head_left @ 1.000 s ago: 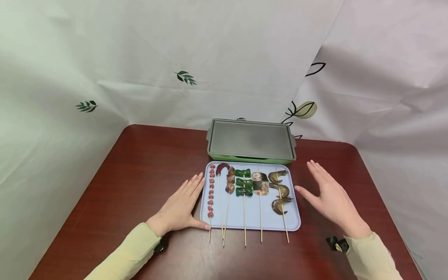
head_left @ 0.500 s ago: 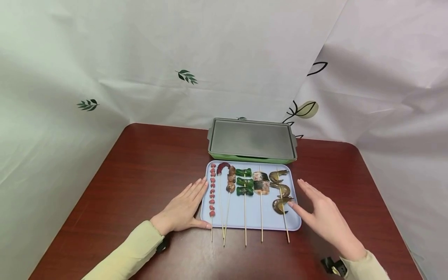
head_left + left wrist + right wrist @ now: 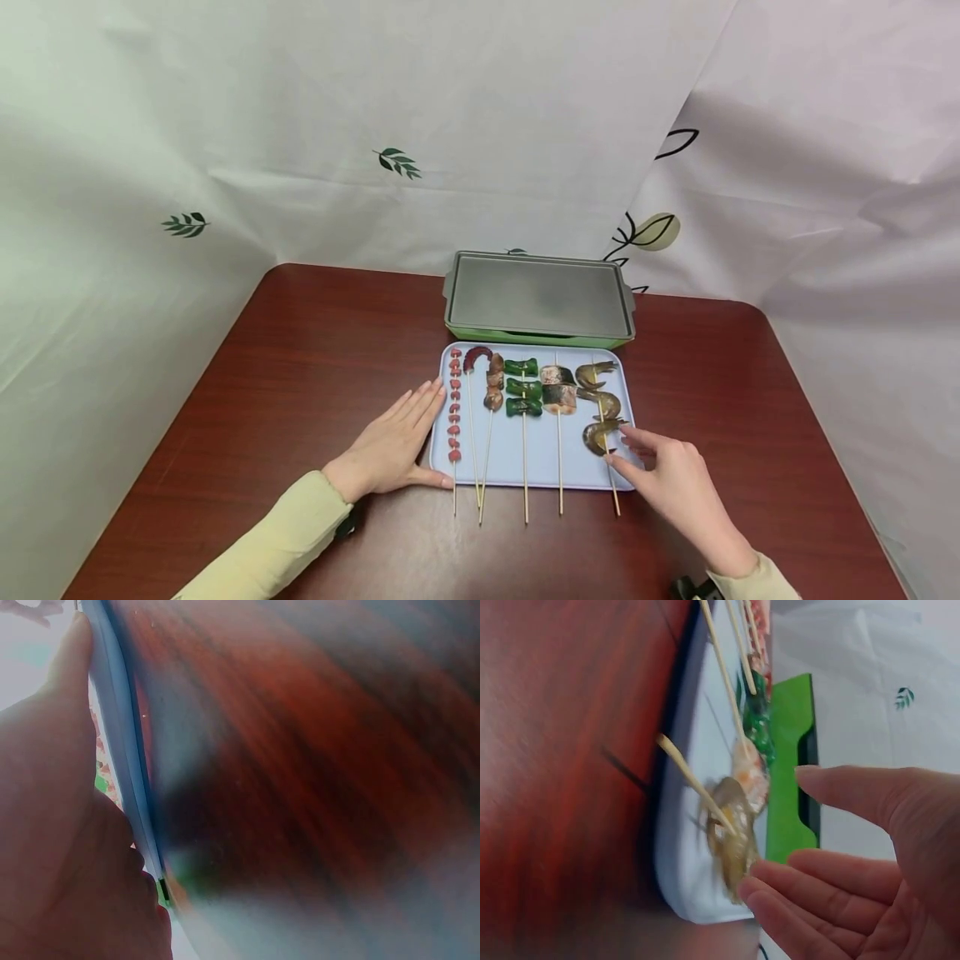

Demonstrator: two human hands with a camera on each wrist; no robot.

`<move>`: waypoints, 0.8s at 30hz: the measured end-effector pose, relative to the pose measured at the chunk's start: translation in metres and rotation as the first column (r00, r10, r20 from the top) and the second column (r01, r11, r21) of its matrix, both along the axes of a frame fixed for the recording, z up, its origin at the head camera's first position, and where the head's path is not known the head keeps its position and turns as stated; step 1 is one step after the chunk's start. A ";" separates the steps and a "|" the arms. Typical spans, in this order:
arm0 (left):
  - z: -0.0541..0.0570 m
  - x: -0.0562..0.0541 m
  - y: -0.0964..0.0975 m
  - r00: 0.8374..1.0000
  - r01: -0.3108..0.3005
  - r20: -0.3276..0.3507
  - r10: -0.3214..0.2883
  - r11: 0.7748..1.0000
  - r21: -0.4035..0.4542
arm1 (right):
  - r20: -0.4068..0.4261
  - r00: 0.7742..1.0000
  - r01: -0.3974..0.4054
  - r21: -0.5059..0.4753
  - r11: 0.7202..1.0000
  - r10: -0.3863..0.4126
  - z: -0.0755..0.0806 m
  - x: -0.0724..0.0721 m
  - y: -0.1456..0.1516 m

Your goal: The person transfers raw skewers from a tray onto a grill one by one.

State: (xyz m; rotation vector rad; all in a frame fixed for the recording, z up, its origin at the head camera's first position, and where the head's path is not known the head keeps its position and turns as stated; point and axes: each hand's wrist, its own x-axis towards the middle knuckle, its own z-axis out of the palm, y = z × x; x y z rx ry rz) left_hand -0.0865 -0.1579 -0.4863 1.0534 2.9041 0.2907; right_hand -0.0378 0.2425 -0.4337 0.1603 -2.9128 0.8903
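Note:
A light blue tray (image 3: 543, 462) holds several food skewers side by side, their sticks jutting over its near edge. My left hand (image 3: 390, 446) lies along the tray's left side, fingers straight at the rim and thumb at the near corner. In the left wrist view that hand (image 3: 60, 817) overlaps the tray rim (image 3: 120, 705). At the right end lies a shrimp skewer (image 3: 598, 436). My right hand (image 3: 678, 483) reaches over the tray's right edge, thumb and fingertips around the lowest shrimp. The right wrist view shows the thumb well apart from the fingers, whose tips are right at the shrimp (image 3: 735, 832).
Behind the tray stands a green grill (image 3: 540, 296) with a grey flat top. Left of the shrimp lie fish (image 3: 558, 398), green vegetable (image 3: 523, 389), brown meat (image 3: 493, 392), tentacle (image 3: 476, 357) and small red-piece (image 3: 453, 408) skewers. Pale curtains surround the dark red table (image 3: 337, 333).
My right hand has moved left and toward the near side, from beside the tray to the lowest shrimp. The left hand stays at the tray's left side.

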 end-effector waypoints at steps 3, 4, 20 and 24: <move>0.001 0.000 0.000 1.000 -0.006 0.004 0.006 1.000 -0.008 | 0.038 0.999 0.015 -0.043 0.999 -0.013 -0.005 0.001 -0.002; 0.001 0.000 0.000 1.000 -0.007 0.006 0.007 1.000 -0.014 | 0.045 0.999 0.021 -0.054 0.998 -0.018 -0.007 0.001 -0.003; 0.008 0.002 0.003 1.000 -0.005 0.015 0.005 1.000 -0.013 | 0.284 0.959 0.079 -0.276 0.958 0.003 -0.021 -0.003 -0.002; 0.010 0.002 0.003 1.000 -0.001 0.022 0.001 1.000 -0.017 | 0.316 0.948 0.090 -0.345 0.934 0.025 -0.024 -0.005 0.000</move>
